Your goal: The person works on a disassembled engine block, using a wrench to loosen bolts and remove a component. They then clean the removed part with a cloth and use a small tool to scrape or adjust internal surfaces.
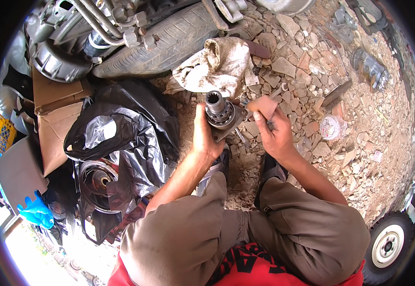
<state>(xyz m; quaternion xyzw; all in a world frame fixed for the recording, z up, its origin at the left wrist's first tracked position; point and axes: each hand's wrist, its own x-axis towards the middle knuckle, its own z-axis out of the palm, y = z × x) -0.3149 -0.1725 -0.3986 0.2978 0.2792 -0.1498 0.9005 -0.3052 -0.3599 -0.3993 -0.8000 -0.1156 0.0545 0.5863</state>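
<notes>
A metal splined shaft with a bearing and a flange stands tilted up between my knees, in front of me. My left hand is wrapped round its left side and underside. Just right of the flange, my right hand pinches a reddish-brown piece that looks like folded sandpaper between thumb and fingers. The sandpaper's left edge comes close to the flange; whether they touch I cannot tell. Beyond the shaft lies a stained whitish cloth. On the ground below the flange shows a small metal tool, partly hidden.
Broken stone rubble covers the ground ahead and right. A tyre and metal car parts lie at the far left. Black plastic bags, a cardboard box and a blue glove are left. A wheel stands lower right.
</notes>
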